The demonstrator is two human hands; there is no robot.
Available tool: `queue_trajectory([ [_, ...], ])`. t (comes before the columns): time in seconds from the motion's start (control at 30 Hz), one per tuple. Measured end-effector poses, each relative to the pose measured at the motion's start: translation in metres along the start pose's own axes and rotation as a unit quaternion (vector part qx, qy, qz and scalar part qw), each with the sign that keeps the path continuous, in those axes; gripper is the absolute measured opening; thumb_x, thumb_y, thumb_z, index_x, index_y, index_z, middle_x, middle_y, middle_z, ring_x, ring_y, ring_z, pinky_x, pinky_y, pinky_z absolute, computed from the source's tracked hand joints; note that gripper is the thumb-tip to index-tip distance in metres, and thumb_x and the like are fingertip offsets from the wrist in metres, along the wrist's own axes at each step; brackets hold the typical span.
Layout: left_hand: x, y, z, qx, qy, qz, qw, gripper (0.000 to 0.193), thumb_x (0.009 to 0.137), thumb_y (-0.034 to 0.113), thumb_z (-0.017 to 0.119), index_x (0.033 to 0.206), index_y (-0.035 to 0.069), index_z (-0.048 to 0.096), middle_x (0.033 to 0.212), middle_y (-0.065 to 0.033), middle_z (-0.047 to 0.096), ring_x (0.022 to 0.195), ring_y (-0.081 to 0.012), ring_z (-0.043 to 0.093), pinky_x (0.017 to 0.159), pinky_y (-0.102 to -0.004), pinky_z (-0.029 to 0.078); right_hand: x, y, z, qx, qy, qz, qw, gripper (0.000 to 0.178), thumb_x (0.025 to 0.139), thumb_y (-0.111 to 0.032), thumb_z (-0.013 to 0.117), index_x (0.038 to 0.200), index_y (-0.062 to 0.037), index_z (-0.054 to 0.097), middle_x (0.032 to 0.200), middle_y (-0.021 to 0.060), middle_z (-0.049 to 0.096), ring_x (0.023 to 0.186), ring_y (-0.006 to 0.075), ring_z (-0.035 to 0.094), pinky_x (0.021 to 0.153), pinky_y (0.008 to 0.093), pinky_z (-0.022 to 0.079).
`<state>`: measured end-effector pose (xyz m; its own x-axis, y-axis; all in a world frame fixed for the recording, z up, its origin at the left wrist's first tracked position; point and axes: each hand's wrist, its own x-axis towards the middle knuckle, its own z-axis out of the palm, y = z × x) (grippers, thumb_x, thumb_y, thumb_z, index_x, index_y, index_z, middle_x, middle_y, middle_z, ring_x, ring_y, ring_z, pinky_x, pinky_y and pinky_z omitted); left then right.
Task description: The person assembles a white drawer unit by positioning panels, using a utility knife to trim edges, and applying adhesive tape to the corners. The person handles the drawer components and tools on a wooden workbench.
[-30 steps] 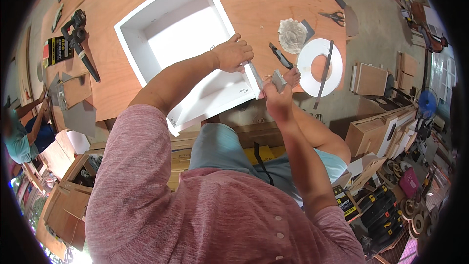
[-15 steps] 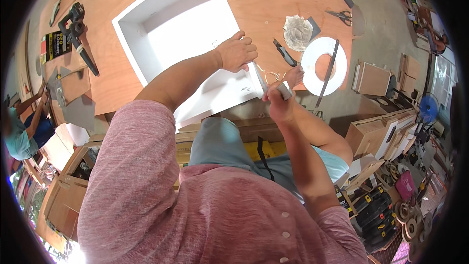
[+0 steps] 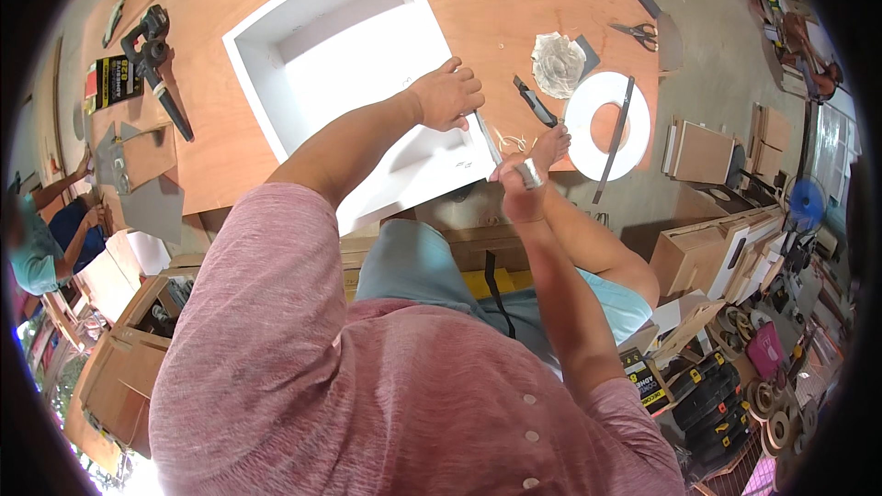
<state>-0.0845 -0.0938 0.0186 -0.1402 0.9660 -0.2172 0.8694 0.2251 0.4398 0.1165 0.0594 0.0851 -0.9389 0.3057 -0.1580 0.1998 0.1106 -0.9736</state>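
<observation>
A white open box lies tilted on the wooden board, its lower corner near my lap. My left hand is closed over its right edge, fingers curled. My right hand is closed around the pale grey handle end of a narrow flat metal tool. The tool lies along the box's right edge and points up toward my left hand; its far end is hard to make out there. Thin curled pale strips lie beside the edge. My bare foot rests just right of the tool.
On the board are a utility knife, a crumpled round wrapper, a white roll with a dark strip across it, scissors and a black blower. Another person works at far left. Wooden panels stand at right.
My right hand has turned slightly and shifted a little left and down with the tool. The left hand keeps its place on the box edge. The view has shifted slightly.
</observation>
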Motion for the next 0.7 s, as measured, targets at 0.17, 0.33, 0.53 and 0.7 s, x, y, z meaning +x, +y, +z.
queue_trajectory([
  [0.17, -0.003, 0.012, -0.004, 0.040, 0.079, 0.012, 0.996, 0.050, 0.084, 0.043, 0.077, 0.118, 0.012, 0.058, 0.121, -0.0100, 0.055, 0.132, -0.0285, 0.046, 0.118, -0.0617, 0.024, -0.002, 0.000, -0.023, 0.007, -0.022, 0.057, 0.998, 0.013, 0.087, -0.005, 0.051, 0.078, -0.0010, 0.059, 0.070, 0.0069, 0.064, 0.069, 0.0151, 0.060, 0.066, 0.0315, 0.050],
  [0.33, -0.004, 0.023, 0.000, 0.018, 0.035, 0.028, 0.999, 0.052, 0.083, 0.042, 0.079, 0.120, 0.012, 0.058, 0.123, -0.0105, 0.053, 0.135, -0.0298, 0.044, 0.119, -0.0615, 0.024, -0.019, -0.019, -0.024, -0.037, -0.020, 0.077, 0.996, 0.014, 0.088, -0.005, 0.051, 0.076, -0.0023, 0.058, 0.071, 0.0065, 0.063, 0.067, 0.0153, 0.060, 0.066, 0.0313, 0.050],
  [0.53, -0.001, 0.022, 0.019, 0.008, 0.055, 0.050, 0.997, 0.047, 0.084, 0.045, 0.076, 0.112, 0.012, 0.058, 0.111, -0.0078, 0.054, 0.122, -0.0281, 0.050, 0.115, -0.0570, 0.028, -0.030, -0.012, -0.013, 0.026, 0.014, 0.092, 0.995, 0.012, 0.083, -0.005, 0.056, 0.072, -0.0006, 0.061, 0.068, 0.0050, 0.063, 0.066, 0.0137, 0.059, 0.063, 0.0294, 0.048],
  [0.7, 0.000, 0.019, 0.025, -0.006, 0.079, 0.050, 0.996, 0.041, 0.086, 0.045, 0.073, 0.106, 0.012, 0.060, 0.107, -0.0056, 0.055, 0.113, -0.0271, 0.052, 0.113, -0.0551, 0.030, -0.016, -0.036, -0.012, -0.021, -0.011, 0.128, 0.991, 0.015, 0.085, -0.004, 0.055, 0.071, -0.0004, 0.059, 0.066, 0.0052, 0.060, 0.061, 0.0124, 0.055, 0.059, 0.0291, 0.047],
])
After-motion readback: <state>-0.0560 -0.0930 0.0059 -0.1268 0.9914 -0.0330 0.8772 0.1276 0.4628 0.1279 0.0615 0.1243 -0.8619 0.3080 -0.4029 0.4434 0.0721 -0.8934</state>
